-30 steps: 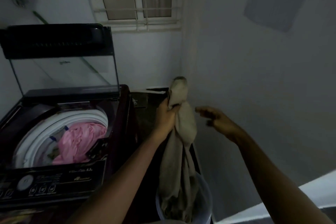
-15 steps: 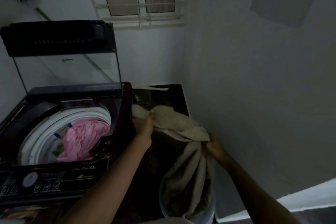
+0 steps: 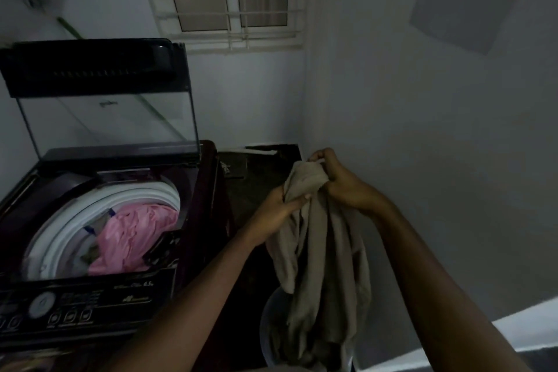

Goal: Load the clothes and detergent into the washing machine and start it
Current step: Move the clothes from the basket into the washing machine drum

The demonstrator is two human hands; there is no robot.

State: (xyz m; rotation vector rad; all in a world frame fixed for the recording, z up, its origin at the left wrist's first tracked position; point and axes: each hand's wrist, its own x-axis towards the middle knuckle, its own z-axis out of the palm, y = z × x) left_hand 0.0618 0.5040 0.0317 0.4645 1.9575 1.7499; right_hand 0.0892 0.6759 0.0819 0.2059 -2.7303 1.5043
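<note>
Two arms show, the left arm (image 3: 196, 296) and the right arm (image 3: 437, 281), and both are bare from the wrist to the edge of the picture. They are long and thin. The left hand (image 3: 279, 205) and the right hand (image 3: 341, 181) are bare too. The room is dim, so small marks are hard to see.

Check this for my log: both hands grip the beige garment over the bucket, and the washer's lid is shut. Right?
No. The head view shows the washer's lid raised open. The rest holds: the left hand and right hand grip the beige garment over the bucket.
</note>
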